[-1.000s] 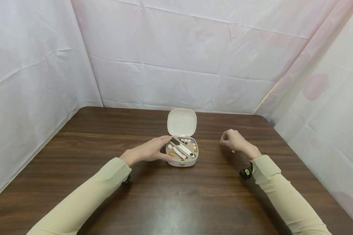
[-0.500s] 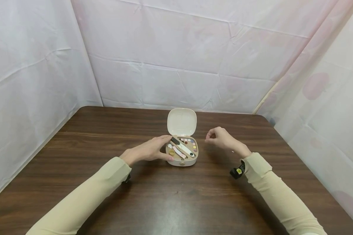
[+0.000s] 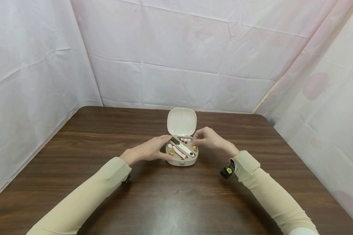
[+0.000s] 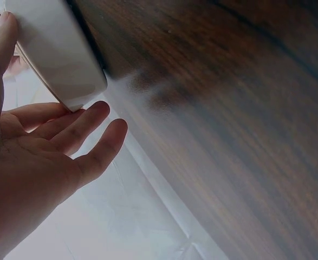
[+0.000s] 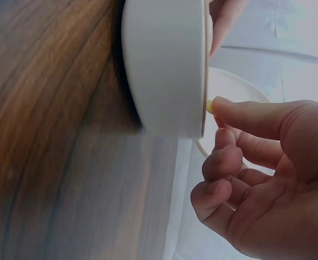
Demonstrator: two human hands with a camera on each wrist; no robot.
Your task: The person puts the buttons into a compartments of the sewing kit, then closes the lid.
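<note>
On the dark wooden table (image 3: 170, 199) (white sheeting (image 3: 179, 65) behind), relaxed left hand (image 3: 148, 150) steadies the open case (image 3: 182, 153); right hand (image 3: 209, 138) pinches inside.

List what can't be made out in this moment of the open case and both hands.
- Small pieces in the case: head view, too small to identify.
- Right hand fingertip contact: head view too small; right wrist view shows only the case's side.
- Case contents: left wrist view, hidden by the wall beside the left hand.

A dark wooden table (image 3: 76, 182) stands among white draped sheets (image 3: 176, 58).
</note>
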